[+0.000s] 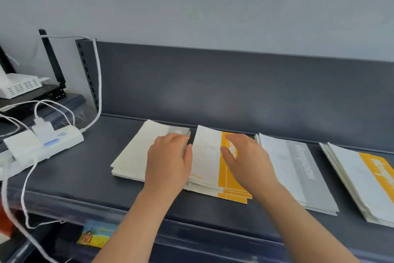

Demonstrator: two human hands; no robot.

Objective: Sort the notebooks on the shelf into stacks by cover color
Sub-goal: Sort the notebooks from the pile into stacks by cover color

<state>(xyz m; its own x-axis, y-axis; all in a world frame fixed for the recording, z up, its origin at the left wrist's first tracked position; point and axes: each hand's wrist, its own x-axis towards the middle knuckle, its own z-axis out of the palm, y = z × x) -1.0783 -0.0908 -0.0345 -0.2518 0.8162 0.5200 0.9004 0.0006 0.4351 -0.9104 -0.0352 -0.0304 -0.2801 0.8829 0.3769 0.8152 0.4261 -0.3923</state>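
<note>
I had both hands down on the shelf [85, 179], each on its own pile. My left hand [168, 162] lay palm-down and flat on the grey-banded stack [132, 156], fingers reaching toward its far edge and the thumb along the narrow gap between the two piles. My right hand [247, 160] rested just beside it on the orange-banded stack [210, 162], fingers spread loosely over the orange strip. Neither hand gripped or pinched a notebook.

Further out past my right hand sat a second grey stack [298, 173], and beyond that a second orange stack [362, 181], well clear of my fingers. Off past my left hand lay a white power strip [42, 145] with its cables.

As I judged it, I was squaring up two piles already sorted — not picking anything up. But four piles in two colours meant the job was only part done: each colour was split in two. The next move called for closing a hand round one whole pile, probably the orange one under my right hand, and carrying it over the grey pile beside it onto its far twin. Those thin covers looked slippery, so I would want a firm hold under the bottom notebook, or the pile would fan out.
</note>
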